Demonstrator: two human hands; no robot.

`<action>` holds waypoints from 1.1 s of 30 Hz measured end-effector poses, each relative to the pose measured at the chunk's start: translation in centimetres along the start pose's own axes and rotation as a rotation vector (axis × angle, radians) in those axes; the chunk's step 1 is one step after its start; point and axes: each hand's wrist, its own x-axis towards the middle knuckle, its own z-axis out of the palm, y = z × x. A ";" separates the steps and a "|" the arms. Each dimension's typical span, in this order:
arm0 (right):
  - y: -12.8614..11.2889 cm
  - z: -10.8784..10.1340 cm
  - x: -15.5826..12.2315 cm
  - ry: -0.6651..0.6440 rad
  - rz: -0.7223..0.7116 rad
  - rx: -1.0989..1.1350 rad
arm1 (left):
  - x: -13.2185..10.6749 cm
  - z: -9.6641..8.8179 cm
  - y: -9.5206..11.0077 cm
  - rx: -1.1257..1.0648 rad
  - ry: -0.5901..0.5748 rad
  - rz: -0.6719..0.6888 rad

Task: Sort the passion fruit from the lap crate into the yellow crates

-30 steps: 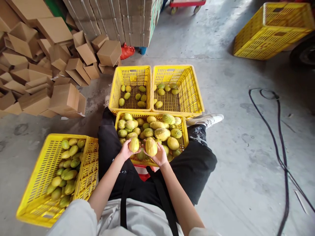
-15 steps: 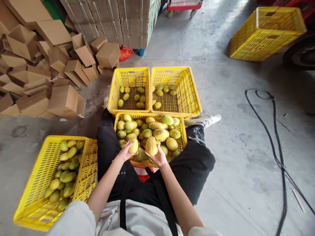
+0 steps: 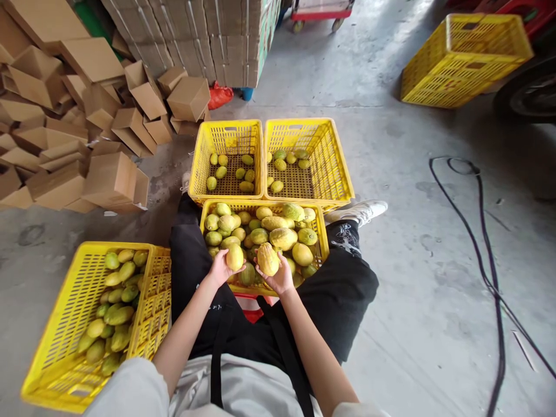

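Note:
My left hand (image 3: 221,267) is closed around a smooth, rounded yellow papaya (image 3: 235,256). A ribbed, more oblong yellow papaya (image 3: 267,259) rests in my right hand (image 3: 281,277), its fingers curled about the underside. Both fruits are held side by side, a small gap between them, over the near edge of a yellow plastic crate (image 3: 324,237) between my legs. That crate is filled with several yellow and green papayas (image 3: 284,238) of mixed sizes.
Beyond it stand a left yellow crate (image 3: 198,174) and a right yellow crate (image 3: 339,168), each with several small fruits. Another crate (image 3: 56,324) at my left holds longer greenish fruits. Cardboard boxes (image 3: 108,179) lie heaped at left; a black cable (image 3: 486,249) crosses the floor at right.
The papaya in my left hand has turned slightly, showing a rounder face. The one in my right hand is tilted a little more. Both hands stay nearly in place.

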 end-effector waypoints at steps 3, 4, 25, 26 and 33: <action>-0.1 0.1 -0.2 -0.042 -0.002 0.029 | -0.3 0.3 -0.1 0.026 -0.008 -0.007; -0.1 0.1 -0.3 -0.054 -0.002 0.036 | -0.3 0.5 -0.2 0.054 -0.019 -0.002; 0.9 -0.2 0.1 -0.019 -0.073 -0.135 | -0.3 0.5 -0.3 0.059 0.046 -0.069; 0.9 -0.2 0.1 -0.018 -0.069 -0.134 | -0.3 0.4 -0.3 0.054 0.047 -0.067; 0.2 0.8 -0.2 -0.063 -0.019 -0.094 | -0.1 0.2 0.0 -0.018 0.032 -0.017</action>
